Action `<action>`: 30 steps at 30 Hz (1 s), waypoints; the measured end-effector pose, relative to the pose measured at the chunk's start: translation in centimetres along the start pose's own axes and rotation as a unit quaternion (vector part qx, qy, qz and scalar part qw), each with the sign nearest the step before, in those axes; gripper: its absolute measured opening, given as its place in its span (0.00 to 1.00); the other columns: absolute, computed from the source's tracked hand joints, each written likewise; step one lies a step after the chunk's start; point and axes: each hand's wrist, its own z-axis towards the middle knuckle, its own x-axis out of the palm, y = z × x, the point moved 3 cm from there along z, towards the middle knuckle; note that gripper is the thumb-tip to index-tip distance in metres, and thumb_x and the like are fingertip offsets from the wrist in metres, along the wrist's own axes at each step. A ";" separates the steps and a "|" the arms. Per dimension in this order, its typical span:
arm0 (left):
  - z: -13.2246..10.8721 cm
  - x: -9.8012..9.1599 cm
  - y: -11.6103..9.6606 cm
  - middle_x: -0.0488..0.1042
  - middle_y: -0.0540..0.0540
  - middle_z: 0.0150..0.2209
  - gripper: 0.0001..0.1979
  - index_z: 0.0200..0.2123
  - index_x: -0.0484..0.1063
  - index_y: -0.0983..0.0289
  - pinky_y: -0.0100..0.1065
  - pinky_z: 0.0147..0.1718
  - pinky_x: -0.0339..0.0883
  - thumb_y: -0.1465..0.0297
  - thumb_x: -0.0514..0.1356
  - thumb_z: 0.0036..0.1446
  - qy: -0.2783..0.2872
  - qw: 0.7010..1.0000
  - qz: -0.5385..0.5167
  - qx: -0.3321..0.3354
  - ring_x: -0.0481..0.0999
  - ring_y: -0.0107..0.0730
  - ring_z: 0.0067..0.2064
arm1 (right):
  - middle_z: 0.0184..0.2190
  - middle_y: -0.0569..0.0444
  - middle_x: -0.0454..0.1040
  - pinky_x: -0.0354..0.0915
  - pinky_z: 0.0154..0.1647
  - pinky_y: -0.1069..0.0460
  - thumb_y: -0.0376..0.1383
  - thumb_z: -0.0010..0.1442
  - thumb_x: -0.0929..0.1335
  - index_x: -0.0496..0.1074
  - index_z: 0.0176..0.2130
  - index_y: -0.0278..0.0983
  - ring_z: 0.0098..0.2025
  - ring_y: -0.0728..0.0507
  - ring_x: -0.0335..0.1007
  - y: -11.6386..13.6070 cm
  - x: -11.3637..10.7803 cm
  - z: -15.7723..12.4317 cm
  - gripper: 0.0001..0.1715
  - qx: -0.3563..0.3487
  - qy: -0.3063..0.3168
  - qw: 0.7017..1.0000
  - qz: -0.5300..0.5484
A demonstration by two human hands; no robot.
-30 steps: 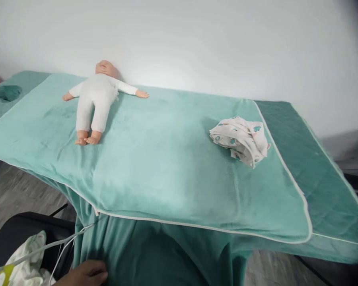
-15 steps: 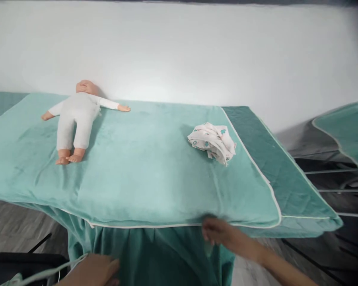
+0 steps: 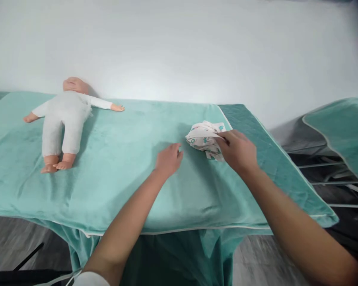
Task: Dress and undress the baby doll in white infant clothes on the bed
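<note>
A crumpled white cloth [image 3: 204,135] with small green prints lies on the right part of the green-covered table. My right hand [image 3: 238,151] pinches its right edge between thumb and fingers. Left of the cloth, my left hand [image 3: 168,159] hovers over the cover with its fingers curled and a gap between thumb and forefinger; nothing is in it. A doll [image 3: 67,115] in a white suit lies on its back at the left, arms spread, well away from both hands.
The green cover [image 3: 131,139] hangs over the table's front edge. A white wall [image 3: 167,47] rises behind. At the right are metal bars [image 3: 328,183] and another green cloth [image 3: 343,135]. Grey floor [image 3: 256,258] shows below.
Both hands have moved up from the table's front edge over the cover. My right hand has taken hold of the cloth's right edge. The view has shifted slightly.
</note>
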 end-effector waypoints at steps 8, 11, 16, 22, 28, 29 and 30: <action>1.8 0.4 -0.2 0.78 0.55 0.54 0.28 0.67 0.63 0.56 0.38 0.47 0.69 0.55 0.58 0.68 0.001 0.986 -0.169 0.016 0.78 0.34 0.43 | 0.32 0.53 0.76 0.64 0.38 0.49 0.40 0.60 0.69 0.77 0.36 0.38 0.33 0.45 0.70 -0.1 -7.5 2.6 0.09 0.070 -0.155 0.977 0.130; 1.3 0.4 -0.4 0.75 0.55 0.57 0.36 0.68 0.61 0.54 0.37 0.46 0.70 0.50 0.63 0.62 0.055 0.963 -0.256 0.057 0.76 0.32 0.42 | 0.32 0.53 0.77 0.65 0.37 0.48 0.39 0.60 0.70 0.80 0.37 0.39 0.33 0.45 0.71 1.2 -8.0 3.0 0.09 0.027 -0.127 0.983 0.126; 1.0 0.6 -0.5 0.72 0.57 0.60 0.42 0.71 0.57 0.52 0.40 0.49 0.70 0.47 0.66 0.58 0.074 0.960 -0.259 0.081 0.77 0.36 0.46 | 0.33 0.49 0.75 0.66 0.37 0.46 0.36 0.65 0.70 0.85 0.44 0.38 0.38 0.42 0.73 4.0 -9.4 3.3 0.13 -0.106 -0.210 0.970 0.068; 1.1 0.4 -0.1 0.70 0.57 0.60 0.39 0.71 0.57 0.48 0.39 0.49 0.70 0.49 0.64 0.61 0.029 0.955 -0.288 0.069 0.76 0.36 0.51 | 0.39 0.48 0.74 0.70 0.41 0.45 0.36 0.67 0.71 0.84 0.48 0.38 0.44 0.43 0.76 6.8 -12.1 4.7 0.12 -0.163 -0.315 0.930 0.099; 1.2 0.6 -0.4 0.71 0.58 0.61 0.38 0.71 0.58 0.50 0.42 0.51 0.70 0.54 0.66 0.60 0.031 0.951 -0.296 0.079 0.77 0.37 0.50 | 0.43 0.49 0.78 0.70 0.42 0.47 0.39 0.71 0.68 0.83 0.48 0.37 0.49 0.42 0.76 10.0 -13.6 8.1 0.14 -0.109 -0.296 0.922 0.225; 1.2 0.6 -0.3 0.70 0.59 0.61 0.38 0.71 0.58 0.50 0.43 0.51 0.70 0.54 0.66 0.60 0.018 0.950 -0.302 0.077 0.77 0.38 0.51 | 0.43 0.50 0.79 0.70 0.44 0.47 0.39 0.71 0.69 0.83 0.47 0.36 0.50 0.42 0.77 10.7 -13.8 8.6 0.14 -0.107 -0.286 0.916 0.262; 1.2 0.5 -0.2 0.70 0.59 0.61 0.38 0.70 0.59 0.50 0.43 0.52 0.69 0.54 0.66 0.59 -0.003 0.948 -0.309 0.076 0.76 0.40 0.53 | 0.44 0.51 0.80 0.70 0.46 0.46 0.39 0.71 0.69 0.82 0.46 0.37 0.50 0.42 0.76 11.4 -13.9 8.9 0.13 -0.109 -0.277 0.907 0.299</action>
